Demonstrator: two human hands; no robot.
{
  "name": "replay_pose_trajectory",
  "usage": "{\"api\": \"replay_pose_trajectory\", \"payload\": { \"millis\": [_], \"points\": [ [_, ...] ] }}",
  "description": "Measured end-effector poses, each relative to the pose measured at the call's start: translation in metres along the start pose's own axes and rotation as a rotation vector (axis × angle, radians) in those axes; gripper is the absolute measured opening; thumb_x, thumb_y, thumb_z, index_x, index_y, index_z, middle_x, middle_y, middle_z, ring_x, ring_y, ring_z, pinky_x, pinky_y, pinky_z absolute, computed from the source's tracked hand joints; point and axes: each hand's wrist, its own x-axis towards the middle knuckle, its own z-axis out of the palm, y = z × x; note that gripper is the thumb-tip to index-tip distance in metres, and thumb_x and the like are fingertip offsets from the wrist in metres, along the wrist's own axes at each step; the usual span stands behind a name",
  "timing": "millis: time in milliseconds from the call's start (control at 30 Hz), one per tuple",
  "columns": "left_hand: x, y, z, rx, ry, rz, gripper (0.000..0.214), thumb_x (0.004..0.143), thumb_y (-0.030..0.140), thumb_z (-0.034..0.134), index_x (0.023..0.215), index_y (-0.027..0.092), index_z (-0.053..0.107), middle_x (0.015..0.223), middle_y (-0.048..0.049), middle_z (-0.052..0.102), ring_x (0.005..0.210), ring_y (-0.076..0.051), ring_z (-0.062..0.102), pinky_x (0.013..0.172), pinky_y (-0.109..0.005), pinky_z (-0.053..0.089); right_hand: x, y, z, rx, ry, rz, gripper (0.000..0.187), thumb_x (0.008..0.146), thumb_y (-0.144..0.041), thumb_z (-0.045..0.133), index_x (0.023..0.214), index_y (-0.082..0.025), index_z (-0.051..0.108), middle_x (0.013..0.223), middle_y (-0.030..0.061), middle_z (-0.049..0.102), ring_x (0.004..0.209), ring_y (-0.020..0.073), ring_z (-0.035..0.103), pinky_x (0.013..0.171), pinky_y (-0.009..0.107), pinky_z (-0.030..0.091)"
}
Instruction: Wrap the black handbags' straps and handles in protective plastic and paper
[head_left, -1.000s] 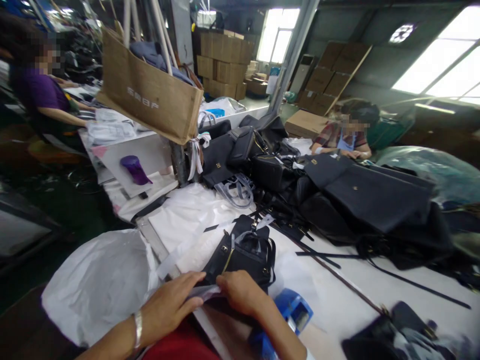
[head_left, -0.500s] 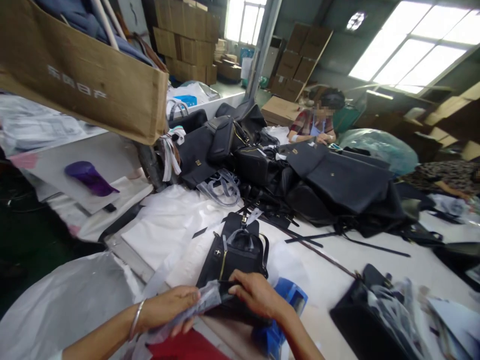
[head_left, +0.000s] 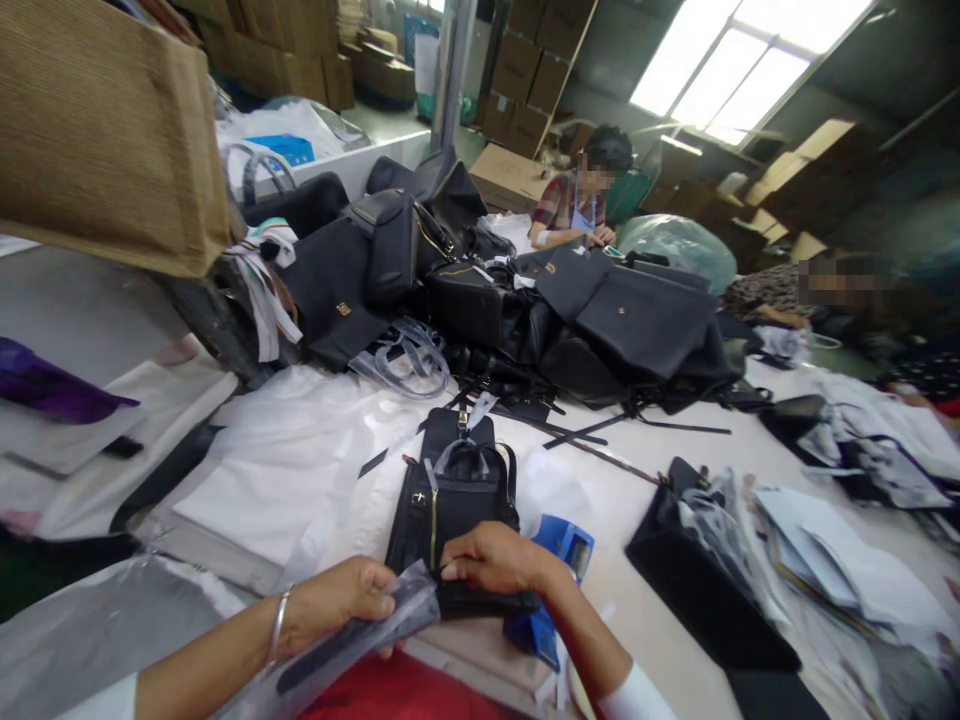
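Note:
My left hand [head_left: 341, 603], with a silver bangle on its wrist, is closed round a clear plastic sleeve [head_left: 409, 603]. Inside the sleeve runs a long dark strap [head_left: 319, 660]. My right hand [head_left: 495, 560] is pinched at the lower front of a small black backpack [head_left: 469, 500]; what its fingertips hold is hidden. The backpack lies on the white-covered table, with gold zips and a wrapped top handle. Just right of it, partly behind my right forearm, is a blue tape dispenser [head_left: 566, 540].
A heap of black bags [head_left: 525, 300] spans the table's far side. An open black bag [head_left: 705, 570] with plastic wrapping lies at right, near white sheets [head_left: 817, 560]. A brown bag [head_left: 105, 140] hangs at upper left. A co-worker [head_left: 577, 200] sits beyond the heap.
My view has swung right and down. My hands have drawn slightly apart, and more of the sleeve with the dark strap now shows under my left hand.

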Motion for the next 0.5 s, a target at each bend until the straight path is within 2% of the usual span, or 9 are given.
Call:
{"api": "replay_pose_trajectory", "payload": {
  "millis": [167, 333, 500],
  "points": [
    [0.001, 0.009, 0.018, -0.103, 0.055, 0.013, 0.045, 0.074, 0.054, 0.064, 0.083, 0.01, 0.07, 0.077, -0.0115, 0.071, 0.063, -0.017, 0.062, 0.062, -0.026, 0.046, -0.013, -0.004, -0.005, -0.086, 0.024, 0.004, 0.021, 0.093, -0.031, 0.047, 0.094, -0.022, 0.066, 0.078, -0.0039, 0.066, 0.07, 0.0106, 0.057, 0.063, 0.018, 0.035],
    [0.012, 0.002, 0.031, -0.024, 0.223, -0.031, 0.024, 0.064, 0.033, 0.074, 0.068, 0.01, 0.068, 0.061, -0.0059, 0.067, 0.052, -0.013, 0.054, 0.051, -0.022, 0.038, -0.025, -0.012, 0.005, -0.192, 0.09, -0.071, 0.02, 0.093, -0.028, 0.047, 0.102, -0.024, 0.065, 0.098, 0.0003, 0.07, 0.092, 0.0152, 0.062, 0.073, 0.022, 0.037],
    [0.021, -0.002, 0.041, 0.162, 0.385, 0.146, 0.02, 0.066, 0.032, 0.07, 0.067, 0.013, 0.062, 0.057, 0.0016, 0.062, 0.05, -0.01, 0.048, 0.049, -0.02, 0.031, -0.038, -0.003, 0.013, -0.234, 0.115, 0.024, 0.019, 0.091, -0.031, 0.048, 0.102, -0.024, 0.062, 0.089, 0.0, 0.071, 0.083, 0.0168, 0.066, 0.064, 0.022, 0.036]
  ]
}}
